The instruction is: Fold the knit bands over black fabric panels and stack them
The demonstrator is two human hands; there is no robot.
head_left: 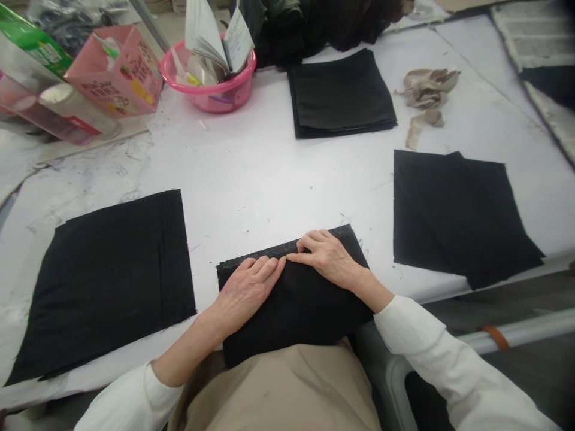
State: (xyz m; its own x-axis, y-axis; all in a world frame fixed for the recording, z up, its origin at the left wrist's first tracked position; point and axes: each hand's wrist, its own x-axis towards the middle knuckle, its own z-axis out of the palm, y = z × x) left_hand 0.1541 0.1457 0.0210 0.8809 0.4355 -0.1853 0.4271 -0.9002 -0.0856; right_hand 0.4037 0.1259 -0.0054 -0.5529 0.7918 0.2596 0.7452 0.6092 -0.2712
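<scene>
A black fabric piece (309, 305) lies at the table's front edge, its near part hanging toward my lap. A speckled, darker grey strip (260, 251) runs along its far edge. My left hand (249, 290) rests on the cloth with its fingers laid fairly flat and close together, tips at the strip; its thumb is hidden. My right hand (330, 257) has curled fingers closed on the cloth near that same edge. The two index fingertips meet at the middle of the strip.
Black fabric stacks lie to the left (117, 263), at the back (341, 93) and to the right (453, 209). Beige strips (429, 90) are bunched at the back right. A pink basin (224, 99) with a notebook (211, 39) stands near a pink box (121, 81).
</scene>
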